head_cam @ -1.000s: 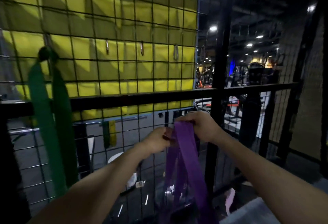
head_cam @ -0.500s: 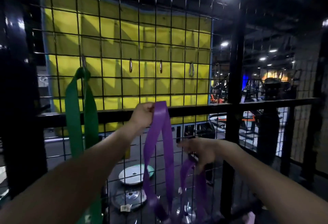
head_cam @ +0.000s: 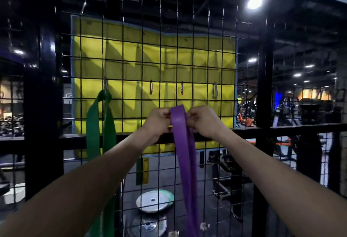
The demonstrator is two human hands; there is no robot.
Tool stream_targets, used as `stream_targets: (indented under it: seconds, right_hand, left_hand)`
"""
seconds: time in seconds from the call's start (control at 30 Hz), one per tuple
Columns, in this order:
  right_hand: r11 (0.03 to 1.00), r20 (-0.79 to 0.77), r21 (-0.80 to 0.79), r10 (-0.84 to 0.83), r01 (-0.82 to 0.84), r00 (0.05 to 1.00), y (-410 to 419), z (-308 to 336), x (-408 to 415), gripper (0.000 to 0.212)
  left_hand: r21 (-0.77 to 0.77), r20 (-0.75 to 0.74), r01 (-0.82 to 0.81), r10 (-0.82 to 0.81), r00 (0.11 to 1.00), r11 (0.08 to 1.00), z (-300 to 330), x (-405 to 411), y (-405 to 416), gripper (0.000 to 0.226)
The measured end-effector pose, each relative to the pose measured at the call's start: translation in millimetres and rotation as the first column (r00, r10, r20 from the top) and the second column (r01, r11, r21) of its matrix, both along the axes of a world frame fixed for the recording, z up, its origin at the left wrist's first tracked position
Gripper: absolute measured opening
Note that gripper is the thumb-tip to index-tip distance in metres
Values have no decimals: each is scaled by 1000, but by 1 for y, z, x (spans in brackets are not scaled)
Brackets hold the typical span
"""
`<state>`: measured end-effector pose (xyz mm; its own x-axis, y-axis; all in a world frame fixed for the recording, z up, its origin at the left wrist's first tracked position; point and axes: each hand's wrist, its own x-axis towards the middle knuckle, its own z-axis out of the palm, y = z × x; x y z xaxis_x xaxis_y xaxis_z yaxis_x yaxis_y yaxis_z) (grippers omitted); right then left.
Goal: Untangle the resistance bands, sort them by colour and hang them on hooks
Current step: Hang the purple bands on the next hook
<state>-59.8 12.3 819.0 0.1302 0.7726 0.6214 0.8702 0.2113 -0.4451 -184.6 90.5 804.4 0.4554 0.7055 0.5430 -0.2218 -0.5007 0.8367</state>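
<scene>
At the centre of the frame we see the left hand and the right hand raised side by side in front of a black wire grid panel, both with fingers curled around the top fold of a purple resistance band. The fold sits between the two hands, and the band's doubled length hangs straight down from them to the lower edge of the frame. Left of centre, a green resistance band hangs from a metal hook on the grid, its two strands trailing down behind the left forearm. To the right of that hook, in the same row across the middle of the frame, we find three more hooks carrying no bands; the purple fold lies just below this row. A yellow padded sheet fills the grid behind the hooks. Near the bottom centre, beyond the grid, round weight plates lie on the floor. A ceiling lamp shines at the upper right.
</scene>
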Motion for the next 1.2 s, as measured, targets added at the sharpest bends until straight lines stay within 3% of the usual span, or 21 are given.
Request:
stream_targets:
  seconds: [0.13,0.2,0.3,0.4,0.47,0.57,0.63,0.77,0.93,1.0,1.1,1.2]
  right_hand:
    - [978,167,190,-123,91,978,1,21,-11,13]
    - [966,173,239,-144,100,974,6,28,-17,14]
    - [959,224,263,-169,107,960,16,31,-31,15]
    - [951,229,284,-193,124,954,28,31,-41,14]
    - [940,200,305,-220,152,955,37,33,-44,13]
    - [931,154,322,-231,172,961,45,42,-46,12]
    - [939,143,306,-212,161,967,51,48,-44,12]
    - [964,228,237,-178,123,957,68,44,-38,11]
    - [986,346,166,-69,12,936,95,40,-27,12]
    - [996,318,75,24,-51,948,108,47,-20,23]
    - [969,158,-50,246,-241,956,124,66,-8,27]
    - [948,-38,59,314,-312,949,142,88,-3,23]
  left_hand:
    - [-20,46,49,-48,998,999,17,-15,-3,21]
    - [-70,73,86,-81,994,994,20,-20,-5,25]
    - [-169,169,-46,75,983,985,20,-21,-3,13]
    - [-287,199,-157,219,955,945,14,-29,2,17]
    - [-195,83,-142,160,984,970,10,-42,4,19]
    - [168,-118,-222,243,963,961,3,-52,11,48]
    - [261,-29,-339,358,933,904,2,-53,20,48]
    - [168,225,-361,321,920,917,13,-57,40,24]
    - [319,239,-480,421,875,817,33,-47,61,7]
    - [321,237,-516,460,856,794,38,-41,73,6]
    - [285,223,-582,538,813,761,46,-33,92,9]
    - [227,224,-607,565,794,762,53,-32,102,6]
